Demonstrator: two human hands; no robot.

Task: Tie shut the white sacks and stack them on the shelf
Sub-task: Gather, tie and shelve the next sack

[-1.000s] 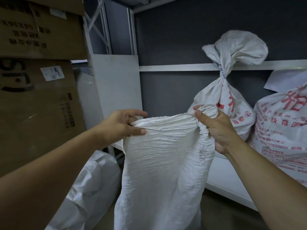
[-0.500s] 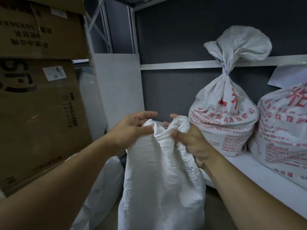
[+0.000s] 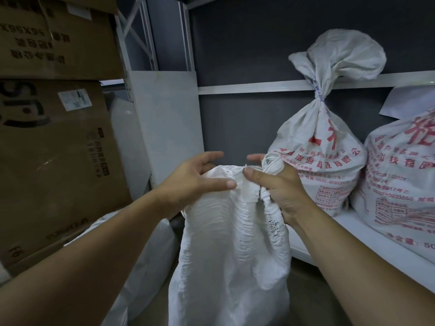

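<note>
Closest in, two bare forearms reaching forward to a white sack standing upright on the floor directly below the grip. Right hand clamped round the bunched neck of that sack, thumb across the front, frayed edge poking up above the knuckles. Left hand just beside it on the other side of the neck, thumb pressing the cloth from the front, other fingers behind the fabric, forefinger straight and clear above. A second ago, a mouth stretched wide and flat between the two hands; now one gathered bunch, with the hands nearly touching, much as half a second back. Neck gathered but not yet tied. Down and to the left of the grip, another white bag slumped on the floor, partly hidden by the left forearm. Further left, stacked cardboard boxes. Just beyond and to the right of the grip, a shelf carrying a printed sack with red lettering, neck bound with a blue tie, top flopped over. Right beside it, farther right, a second printed sack, cut off by the frame edge. Behind the grip, a white upright panel, then a dark wall crossed by a pale rail.
</note>
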